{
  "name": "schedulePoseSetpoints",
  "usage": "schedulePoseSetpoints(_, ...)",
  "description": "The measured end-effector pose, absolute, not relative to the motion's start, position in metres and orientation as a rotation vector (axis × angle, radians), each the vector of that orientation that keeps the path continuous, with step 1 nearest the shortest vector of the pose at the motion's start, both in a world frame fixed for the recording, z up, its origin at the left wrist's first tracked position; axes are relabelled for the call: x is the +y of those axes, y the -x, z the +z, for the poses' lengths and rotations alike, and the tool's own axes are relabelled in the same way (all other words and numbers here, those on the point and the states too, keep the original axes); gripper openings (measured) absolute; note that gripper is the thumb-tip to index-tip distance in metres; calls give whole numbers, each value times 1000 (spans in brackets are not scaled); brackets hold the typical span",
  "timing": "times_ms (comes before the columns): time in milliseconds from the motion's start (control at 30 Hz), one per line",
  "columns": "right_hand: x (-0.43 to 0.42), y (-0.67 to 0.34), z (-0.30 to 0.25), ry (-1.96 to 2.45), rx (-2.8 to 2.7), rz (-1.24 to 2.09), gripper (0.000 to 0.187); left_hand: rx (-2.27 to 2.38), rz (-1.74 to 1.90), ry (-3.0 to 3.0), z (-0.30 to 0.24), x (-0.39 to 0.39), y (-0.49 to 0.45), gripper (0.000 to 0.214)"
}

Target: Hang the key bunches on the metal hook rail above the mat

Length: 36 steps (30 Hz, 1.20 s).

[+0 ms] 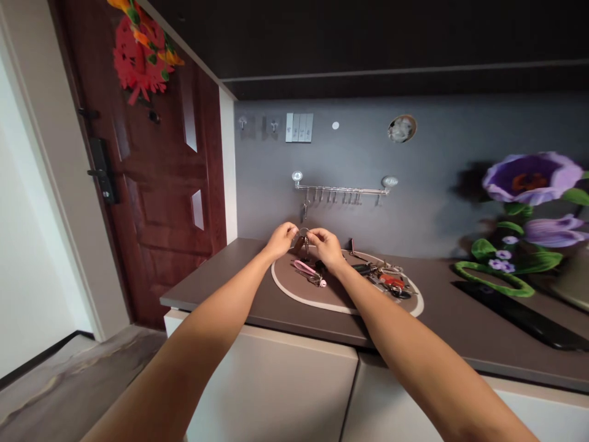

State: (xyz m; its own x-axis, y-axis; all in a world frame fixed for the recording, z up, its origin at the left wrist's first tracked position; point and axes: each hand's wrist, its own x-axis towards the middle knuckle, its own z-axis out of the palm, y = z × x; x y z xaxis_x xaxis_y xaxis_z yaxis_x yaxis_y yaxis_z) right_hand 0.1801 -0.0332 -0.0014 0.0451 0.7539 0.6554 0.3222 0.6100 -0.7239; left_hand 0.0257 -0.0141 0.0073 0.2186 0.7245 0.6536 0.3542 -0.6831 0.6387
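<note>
Over the countertop, my left hand (280,240) and my right hand (327,248) pinch opposite sides of a metal key ring (304,231). Keys (306,247) dangle below it. Just above my fingers, another key (304,210) hangs from the leftmost part of a hook rail (343,191) on the wall. Under my hands lies a brown mat with a pale border (313,302). On it rest a pink strap (304,267) with a small bell-like charm (323,283), and to the right a jumble of keys (381,270) with a red piece (392,281) among them.
A dark red door (170,147) with a black lock stands at the left. Purple plush flowers (531,178) and a long black object (515,316) occupy the right of the counter (437,319). A dark cabinet (391,43) overhangs. Switches (299,127) are on the wall.
</note>
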Motion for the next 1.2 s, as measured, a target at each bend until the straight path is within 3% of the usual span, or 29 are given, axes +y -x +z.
schedulePoseSetpoints(433, -22, -189, 24, 938, -1296, 499, 24, 1340, 1163, -2614, 0, -20, -23, 25)
schedulePoseSetpoints(733, -11, -181, 80, 998, -1124, 592, 4, 1322, 1154, -2587, 4, -21, -22, 27)
schedulePoseSetpoints(1200, 28, -172, 87, 1006, -947, 653, 7, 1298, 1153, -2612, 6, -21, -22, 27)
